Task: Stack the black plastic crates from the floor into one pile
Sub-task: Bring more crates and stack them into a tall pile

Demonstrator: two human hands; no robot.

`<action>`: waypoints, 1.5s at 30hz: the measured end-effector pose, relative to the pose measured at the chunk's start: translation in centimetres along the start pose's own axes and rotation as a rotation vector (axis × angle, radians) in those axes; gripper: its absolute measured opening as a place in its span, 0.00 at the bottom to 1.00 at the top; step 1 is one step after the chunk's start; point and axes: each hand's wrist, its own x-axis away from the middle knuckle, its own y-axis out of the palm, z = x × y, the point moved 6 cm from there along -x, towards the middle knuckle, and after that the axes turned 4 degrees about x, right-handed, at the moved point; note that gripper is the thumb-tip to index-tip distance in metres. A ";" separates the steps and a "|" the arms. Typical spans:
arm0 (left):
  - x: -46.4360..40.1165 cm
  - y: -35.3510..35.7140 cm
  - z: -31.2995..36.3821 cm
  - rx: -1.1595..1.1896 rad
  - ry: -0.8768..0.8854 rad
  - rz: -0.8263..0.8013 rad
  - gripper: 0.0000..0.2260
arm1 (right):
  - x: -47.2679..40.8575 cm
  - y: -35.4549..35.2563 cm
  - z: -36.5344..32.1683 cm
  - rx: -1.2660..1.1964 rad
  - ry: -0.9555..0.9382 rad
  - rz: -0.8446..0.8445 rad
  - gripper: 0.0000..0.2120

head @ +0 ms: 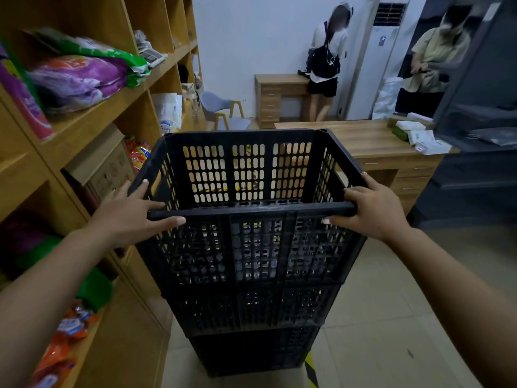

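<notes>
Now both hands (pixel 131 211) (pixel 375 208) hold top crate (pixel 251 175) rim atop pile (pixel 251 317).

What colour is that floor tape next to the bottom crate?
Yellow and black stripes on the floor tape, beside the bottom crate; head view.

Floor (pixel 377 317): pale tiles; bears a crate stack (pixel 251 303), a grey chair (pixel 223 113) far behind it, and two wooden desks (pixel 363 141) far right. Shelves (pixel 134 88), left: wooden; hold purple and green bags (pixel 81 77), a cardboard box (pixel 103 166), orange packets (pixel 64 340) near the bottom.
</notes>
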 end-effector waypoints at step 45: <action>-1.7 0.1 1.0 0.012 -0.102 -0.037 0.47 | 0.1 -0.7 -0.3 -0.057 0.126 -0.152 0.46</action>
